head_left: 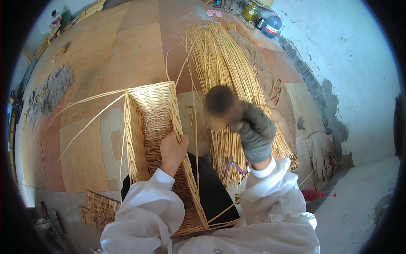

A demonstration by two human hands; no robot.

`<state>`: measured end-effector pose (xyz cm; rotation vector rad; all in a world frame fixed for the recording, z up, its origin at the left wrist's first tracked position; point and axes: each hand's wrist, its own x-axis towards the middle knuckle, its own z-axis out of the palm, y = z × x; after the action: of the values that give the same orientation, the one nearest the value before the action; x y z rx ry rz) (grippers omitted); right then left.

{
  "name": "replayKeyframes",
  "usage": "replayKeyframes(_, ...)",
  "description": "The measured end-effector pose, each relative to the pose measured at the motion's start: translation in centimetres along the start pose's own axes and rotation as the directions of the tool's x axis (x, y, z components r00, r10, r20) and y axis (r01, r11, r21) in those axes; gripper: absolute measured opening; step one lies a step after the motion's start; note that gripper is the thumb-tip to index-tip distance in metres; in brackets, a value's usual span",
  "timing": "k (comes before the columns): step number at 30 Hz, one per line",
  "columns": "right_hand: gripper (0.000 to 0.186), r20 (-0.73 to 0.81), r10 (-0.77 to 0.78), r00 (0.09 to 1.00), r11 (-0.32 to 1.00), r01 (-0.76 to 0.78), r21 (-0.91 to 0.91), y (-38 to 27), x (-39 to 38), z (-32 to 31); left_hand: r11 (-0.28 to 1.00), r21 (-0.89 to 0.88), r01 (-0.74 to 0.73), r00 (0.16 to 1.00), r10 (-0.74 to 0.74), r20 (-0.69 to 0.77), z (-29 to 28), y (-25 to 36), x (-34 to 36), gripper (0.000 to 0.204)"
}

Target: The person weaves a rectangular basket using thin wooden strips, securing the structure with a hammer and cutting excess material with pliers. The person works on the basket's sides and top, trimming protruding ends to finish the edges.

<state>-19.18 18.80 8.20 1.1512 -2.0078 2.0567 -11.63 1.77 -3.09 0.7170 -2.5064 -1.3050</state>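
Observation:
A long wicker basket (131, 144) lies across my lap and a black cloth (211, 194), loose rods poking from its corners. My left hand (172, 153) is closed on its right-hand rim. My right hand (256, 133), in a grey knit glove, is raised right of the basket over a long bundle of pale willow rods (220, 55). Its fingers look curled; a dark blurred patch hides their tips and anything held. Pliers with purple handles (234, 167) are below that hand, by the rods.
Grey rags (50, 93) and a flat woven piece (99, 207) lie at left. Pink sandals (214, 13), a yellow container (251, 12) and a blue water jug (271, 26) are along the back right wall. A red object (312, 195) is at lower right. Another person (57, 19) is far back left.

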Motion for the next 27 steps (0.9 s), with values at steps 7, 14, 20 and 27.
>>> replayKeyframes(7, 0.016, 0.513, -0.101, 0.852, 0.597, 0.464, -0.654, 6.8, 5.7, 0.4, 0.989, -0.143, -0.021, 0.999, 0.017, -0.031, 0.4, -0.2, 1.0, 0.027)
replayKeyframes(14, 0.015, 0.348, 0.131, 0.929, 0.612, 0.2, -0.765, 12.9, -0.1, 1.0, 0.883, 0.35, -0.312, 0.894, 0.398, -0.205, 2.0, -2.4, 0.6, 0.049)
replayKeyframes(20, 0.018, 0.033, 0.716, 0.698, 0.671, -0.7, 0.243, 11.6, -5.6, 1.6, 0.82, -0.572, 0.005, 0.993, 0.064, 0.1, -1.2, -2.0, -1.6, 0.056)
replayKeyframes(27, 0.026, 0.198, 0.683, 0.703, 0.405, -0.59, 0.699, 6.8, -11.0, 6.0, 0.836, -0.267, -0.479, 0.819, 0.535, 0.206, -11.7, 11.4, -12.7, 0.08)
